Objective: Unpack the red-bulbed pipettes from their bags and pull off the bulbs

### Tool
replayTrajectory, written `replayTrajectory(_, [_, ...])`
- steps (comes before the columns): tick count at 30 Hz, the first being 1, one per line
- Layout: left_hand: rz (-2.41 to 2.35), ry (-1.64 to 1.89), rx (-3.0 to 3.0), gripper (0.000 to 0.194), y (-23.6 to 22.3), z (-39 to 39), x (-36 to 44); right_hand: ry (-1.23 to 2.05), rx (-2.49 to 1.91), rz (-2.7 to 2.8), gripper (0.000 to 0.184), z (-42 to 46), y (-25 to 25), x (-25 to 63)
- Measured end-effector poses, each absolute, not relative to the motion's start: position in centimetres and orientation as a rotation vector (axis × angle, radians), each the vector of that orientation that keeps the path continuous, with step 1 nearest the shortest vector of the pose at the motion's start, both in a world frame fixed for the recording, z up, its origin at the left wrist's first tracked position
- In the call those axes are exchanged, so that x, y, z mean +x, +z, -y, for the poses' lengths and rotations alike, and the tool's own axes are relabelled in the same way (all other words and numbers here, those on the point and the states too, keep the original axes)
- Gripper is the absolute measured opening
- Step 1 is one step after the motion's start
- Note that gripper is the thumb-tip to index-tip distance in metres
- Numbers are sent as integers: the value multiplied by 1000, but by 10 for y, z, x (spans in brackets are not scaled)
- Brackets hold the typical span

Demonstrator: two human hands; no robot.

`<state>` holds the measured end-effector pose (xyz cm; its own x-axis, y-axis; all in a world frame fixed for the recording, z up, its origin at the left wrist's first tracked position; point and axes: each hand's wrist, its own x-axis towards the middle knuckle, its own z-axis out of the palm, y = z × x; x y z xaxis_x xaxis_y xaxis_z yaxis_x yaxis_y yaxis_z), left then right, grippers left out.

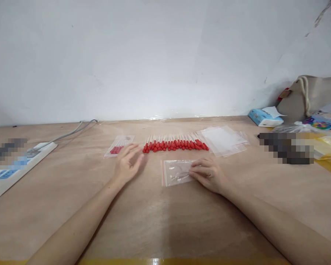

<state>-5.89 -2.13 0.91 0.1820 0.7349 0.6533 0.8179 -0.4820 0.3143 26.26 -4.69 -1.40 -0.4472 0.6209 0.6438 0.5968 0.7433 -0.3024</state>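
My left hand [127, 164] is open, thumb and fingers apart. It rests between a filled zip bag [118, 145] and a row of thin pale sticks with red tips [175, 145]. Several red-tipped sticks lie inside that filled bag. My right hand [208, 173] pinches the right end of a clear zip bag [178, 172], which lies flat with its red-lined edge toward the left. No sticks show in this bag. Behind my right hand is a loose stack of clear zip bags [223, 140], touching the right end of the stick row.
A white power strip [22, 169] with a grey cable [71, 131] lies at the left. At the back right are a blue tissue pack [264, 117], a beige bag [317, 95] and plastic packets [324, 119]. Blurred dark objects sit at both sides. A wall borders the wooden table [143, 224].
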Motion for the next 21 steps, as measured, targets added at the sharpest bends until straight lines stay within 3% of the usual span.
replayTrajectory(6, [2092,-840,-1845,52,7,-10,-118,-333,-1369,1535,21,16,2,311])
replayTrajectory(10, [2353,-571,-1924,71,3,-14,-129,-319,-1831,1258,26,-5,-8,345])
replayTrajectory(16, [2252,-606,-1932,51,0,-17,-124,-324,-1963,1322,41,-11,-22,346])
replayTrajectory(21, [2419,-1004,-1652,48,0,-16,-131,-502,-1739,1444,29,-2,-25,333])
